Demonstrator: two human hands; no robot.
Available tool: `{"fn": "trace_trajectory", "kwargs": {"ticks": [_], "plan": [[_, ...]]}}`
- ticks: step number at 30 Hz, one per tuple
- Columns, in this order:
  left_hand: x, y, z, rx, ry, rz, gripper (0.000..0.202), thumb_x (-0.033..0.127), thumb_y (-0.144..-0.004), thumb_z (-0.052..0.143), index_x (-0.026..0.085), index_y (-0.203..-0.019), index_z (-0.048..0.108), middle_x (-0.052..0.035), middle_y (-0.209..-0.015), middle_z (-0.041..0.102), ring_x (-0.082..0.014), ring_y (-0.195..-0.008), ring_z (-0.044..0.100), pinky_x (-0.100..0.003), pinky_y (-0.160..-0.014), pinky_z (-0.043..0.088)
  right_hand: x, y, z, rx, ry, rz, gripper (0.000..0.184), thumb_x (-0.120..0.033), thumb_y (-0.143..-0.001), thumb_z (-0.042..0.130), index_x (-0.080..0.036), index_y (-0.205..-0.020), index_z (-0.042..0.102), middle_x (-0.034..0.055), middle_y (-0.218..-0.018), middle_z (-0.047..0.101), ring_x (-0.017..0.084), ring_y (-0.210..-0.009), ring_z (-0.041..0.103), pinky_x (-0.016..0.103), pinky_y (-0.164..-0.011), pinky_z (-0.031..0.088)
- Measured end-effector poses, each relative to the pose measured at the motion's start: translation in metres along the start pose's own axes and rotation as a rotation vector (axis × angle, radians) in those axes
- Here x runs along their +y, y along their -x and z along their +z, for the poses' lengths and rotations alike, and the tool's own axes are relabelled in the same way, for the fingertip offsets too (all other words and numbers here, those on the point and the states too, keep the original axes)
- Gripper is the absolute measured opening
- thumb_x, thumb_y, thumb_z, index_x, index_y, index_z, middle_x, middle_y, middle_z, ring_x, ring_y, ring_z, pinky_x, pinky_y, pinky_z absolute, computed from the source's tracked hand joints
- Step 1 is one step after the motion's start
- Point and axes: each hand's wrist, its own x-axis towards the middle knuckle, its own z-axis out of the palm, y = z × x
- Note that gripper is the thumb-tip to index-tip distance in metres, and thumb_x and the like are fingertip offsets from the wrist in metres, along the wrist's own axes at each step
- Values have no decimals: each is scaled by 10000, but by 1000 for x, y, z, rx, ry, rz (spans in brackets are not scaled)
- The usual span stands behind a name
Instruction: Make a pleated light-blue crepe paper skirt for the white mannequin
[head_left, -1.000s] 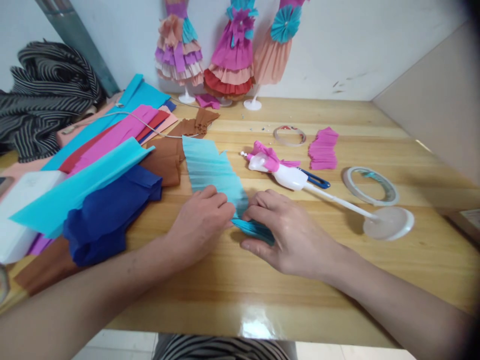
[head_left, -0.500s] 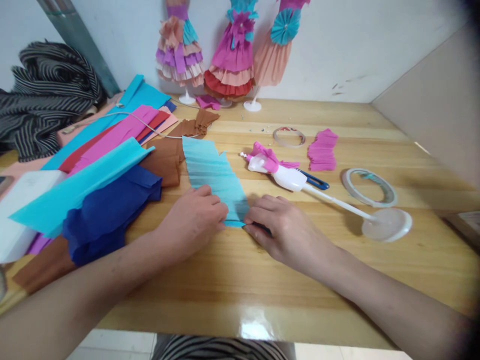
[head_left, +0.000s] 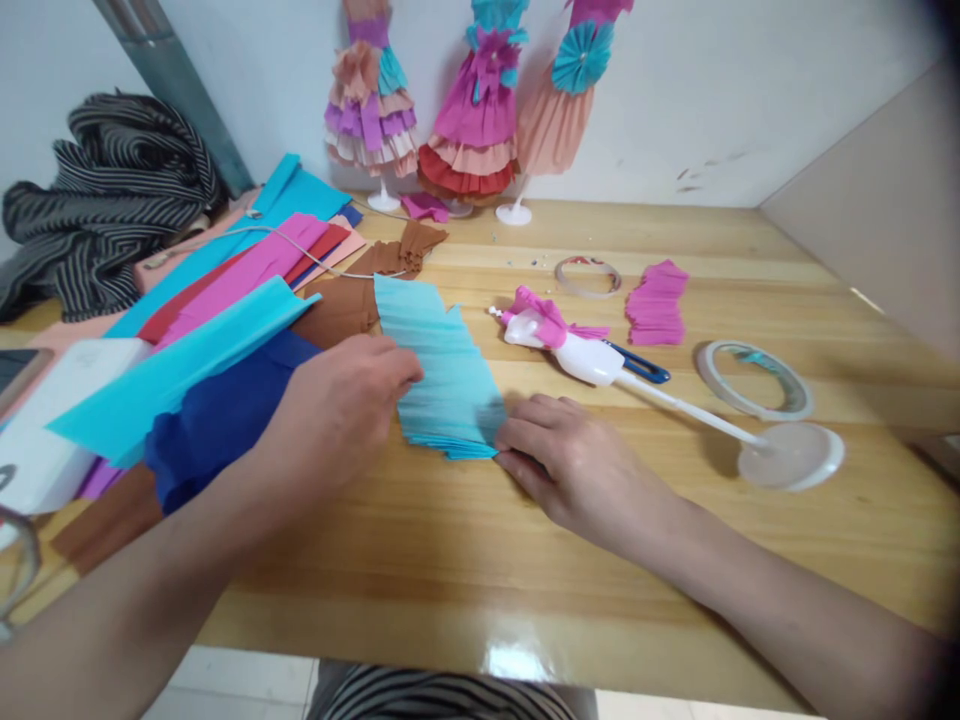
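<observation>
A pleated light-blue crepe paper strip (head_left: 439, 365) lies on the wooden table (head_left: 570, 560), its near end folded into a small stack. My left hand (head_left: 337, 410) rests at the strip's left edge, fingers curled with the tips on the paper. My right hand (head_left: 577, 465) presses its fingertips on the folded near-right corner of the strip. Just beyond my right hand lies a white doll mannequin (head_left: 592, 355) on its side, with pink paper wrapped round its top and a round base (head_left: 791, 455).
Sheets of blue, pink, red and brown crepe paper (head_left: 217, 330) are piled at left, with striped fabric (head_left: 112, 220) behind. Three paper-dressed mannequins (head_left: 472, 110) stand at the wall. Tape rolls (head_left: 754, 365), a pleated pink piece (head_left: 656, 305) and a blue clip (head_left: 637, 365) lie at right.
My left hand slid left and away from my right along the strip's edge. The folded pleats at the near end now lie flatter, pinned by my right fingertips.
</observation>
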Motion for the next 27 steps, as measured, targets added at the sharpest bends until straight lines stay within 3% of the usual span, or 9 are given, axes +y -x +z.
{"fn": "trace_trajectory", "kwargs": {"ticks": [6, 10, 13, 20, 27], "plan": [[13, 2, 12, -13, 188, 124, 169, 228, -900, 513, 157, -874, 664, -44, -845, 668, -171, -796, 604, -280, -700, 469, 0, 0, 0, -11, 17, -12, 251, -170, -916, 421, -160, -732, 591, 73, -715, 579, 191, -686, 503, 307, -631, 360], [24, 3, 20, -173, 82, 207, 184, 329, -844, 619, 150, -832, 660, -52, -808, 651, -219, -826, 566, -330, -711, 462, 0, -1, 0, 15, 25, -30, 226, -169, -909, 453, -160, -741, 604, 71, -718, 590, 193, -694, 514, 303, -634, 371], [31, 4, 29, -243, 15, 230, 173, 320, -833, 631, 155, -783, 638, -50, -802, 637, -233, -843, 547, -343, -712, 459, 1, -2, 0, 17, 6, -28, 216, -150, -901, 463, -152, -747, 614, 74, -721, 596, 193, -698, 526, 303, -644, 389], [30, 5, 40, -202, -31, 203, 151, 193, -889, 518, 170, -767, 603, -36, -783, 622, -212, -814, 538, -325, -710, 446, 2, -2, 0, 34, -109, 53, 147, -109, -851, 513, -163, -764, 618, 56, -730, 605, 175, -696, 560, 282, -642, 434], [33, 5, 36, -186, 27, 125, 193, 277, -891, 538, 175, -746, 614, -32, -763, 612, -208, -798, 551, -309, -670, 437, 3, -2, 1, 21, -196, 161, 132, -98, -801, 573, -168, -895, 634, 27, -733, 612, 141, -627, 549, 242, -578, 420]]}}
